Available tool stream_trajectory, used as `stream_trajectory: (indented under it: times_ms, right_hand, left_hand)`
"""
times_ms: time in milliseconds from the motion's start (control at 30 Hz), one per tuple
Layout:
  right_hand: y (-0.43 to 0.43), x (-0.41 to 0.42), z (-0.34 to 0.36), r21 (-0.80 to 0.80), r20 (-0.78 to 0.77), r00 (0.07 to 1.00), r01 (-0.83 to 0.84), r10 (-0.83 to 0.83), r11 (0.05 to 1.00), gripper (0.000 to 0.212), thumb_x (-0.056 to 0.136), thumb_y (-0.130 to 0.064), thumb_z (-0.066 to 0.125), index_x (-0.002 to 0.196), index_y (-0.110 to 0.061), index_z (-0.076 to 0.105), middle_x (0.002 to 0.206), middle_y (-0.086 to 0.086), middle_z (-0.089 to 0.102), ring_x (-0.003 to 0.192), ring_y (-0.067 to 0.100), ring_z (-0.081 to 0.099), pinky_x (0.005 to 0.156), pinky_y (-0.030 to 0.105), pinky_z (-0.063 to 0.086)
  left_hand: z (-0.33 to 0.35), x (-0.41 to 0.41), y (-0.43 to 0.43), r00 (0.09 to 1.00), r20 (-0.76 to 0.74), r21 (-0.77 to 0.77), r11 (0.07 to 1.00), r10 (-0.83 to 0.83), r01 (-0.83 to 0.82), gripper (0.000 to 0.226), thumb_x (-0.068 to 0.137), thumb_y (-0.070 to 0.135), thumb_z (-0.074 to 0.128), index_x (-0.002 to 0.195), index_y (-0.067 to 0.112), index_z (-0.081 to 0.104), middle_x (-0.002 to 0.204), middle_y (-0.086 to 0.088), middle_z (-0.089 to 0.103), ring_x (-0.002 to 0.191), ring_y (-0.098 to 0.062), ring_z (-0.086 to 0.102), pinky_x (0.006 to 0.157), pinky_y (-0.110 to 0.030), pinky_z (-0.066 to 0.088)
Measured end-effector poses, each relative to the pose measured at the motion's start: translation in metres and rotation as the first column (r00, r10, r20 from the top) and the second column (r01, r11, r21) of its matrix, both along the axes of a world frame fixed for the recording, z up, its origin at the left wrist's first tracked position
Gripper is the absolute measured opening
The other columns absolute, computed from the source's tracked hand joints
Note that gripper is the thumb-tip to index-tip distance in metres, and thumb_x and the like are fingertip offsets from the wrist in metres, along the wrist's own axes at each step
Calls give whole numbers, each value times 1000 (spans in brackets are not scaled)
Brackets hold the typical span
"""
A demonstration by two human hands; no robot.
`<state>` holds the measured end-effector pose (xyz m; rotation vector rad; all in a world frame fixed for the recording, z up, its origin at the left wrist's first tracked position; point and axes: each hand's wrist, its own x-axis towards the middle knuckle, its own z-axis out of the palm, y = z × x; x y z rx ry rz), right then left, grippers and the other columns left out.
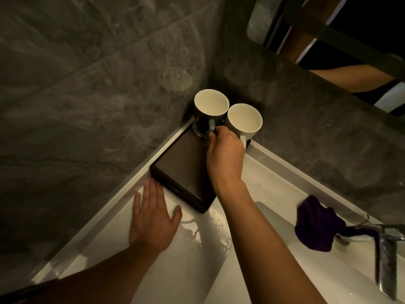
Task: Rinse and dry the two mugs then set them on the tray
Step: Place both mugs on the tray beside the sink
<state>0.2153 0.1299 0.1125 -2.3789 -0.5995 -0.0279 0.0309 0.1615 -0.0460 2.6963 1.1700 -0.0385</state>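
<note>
Resting flat on the glossy white countertop (188, 270) at the lower left of the frame, the left hand (153, 218) lies released, its fingers straight and spread, fingertips just beside the near corner of the tray (182, 170). A thin puddle of water (197, 231) gleams on the counter right of that hand. The tray is dark, matte and rectangular, with a raised rim and a slot handle in its near end. It runs up into the corner of the grey, marbled stone walls (87, 84). At its far end, in mid-frame, stand both mugs, upright and close together: a dark mug (208, 115) with a cream inside, then a white mug (244, 121). The right hand (225, 154) grasps the dark mug's handle with curled fingers. At lower right a crumpled purple cloth (317, 227) hangs over a chrome faucet (385, 260).
</note>
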Motion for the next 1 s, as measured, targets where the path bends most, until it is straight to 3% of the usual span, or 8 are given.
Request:
stream_trajectory:
  times_ms: [200,533,1000]
  right_hand:
    - [8,-6,2,10,8,1000,-28,28,1000,20,101,-23,60,107,-6,69,103,13,73,90,31,70,81,48,60]
    - [23,-15,6,49,-19,997,-73,74,996,18,101,-22,60,103,-4,63,95,16,73,86,34,70,76,51,59]
    - [16,-18,10,70,15,999,-45,44,997,25,99,-32,65,107,-9,65,99,9,74,87,24,70,76,38,59]
  left_hand:
    - [-1,-1,1,1000,-14,5,1000,-2,2,91,94,63,25,163,4,21,171,-18,22,159,-30,21,128,-52,21]
    - [-2,-1,1,1000,-1,-9,1000,-3,3,92,95,65,25,163,6,10,173,-16,15,161,-28,16,129,-50,17]
    - [0,-1,2,1000,-13,-20,1000,-5,5,93,95,66,21,164,6,9,174,-15,12,161,-28,12,129,-50,16]
